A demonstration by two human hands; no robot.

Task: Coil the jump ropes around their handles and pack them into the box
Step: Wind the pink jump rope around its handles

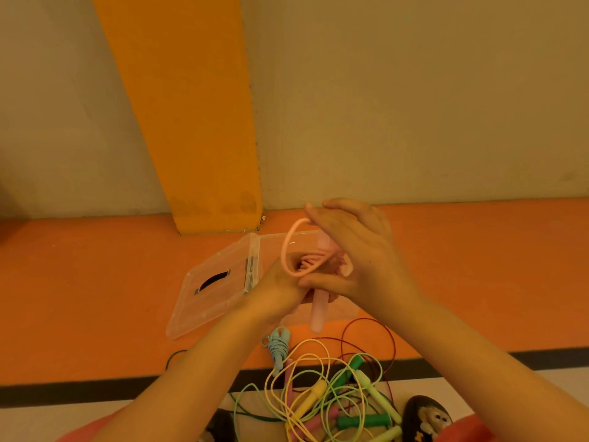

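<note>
My left hand (280, 282) grips the handles (318, 314), its fingers hidden. The right hand (353, 250), blocking the box (271, 236), meets the rope (288, 247); I cannot tell if it pinches.

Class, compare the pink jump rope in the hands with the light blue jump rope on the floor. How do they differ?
The pink jump rope is held up by the left hand and right hand; the light blue jump rope lies untouched on the floor. The pink one has a loose loop standing free, only partly wound; the blue one is bundled around its handles. Both have handles matching their cord colour.
</note>
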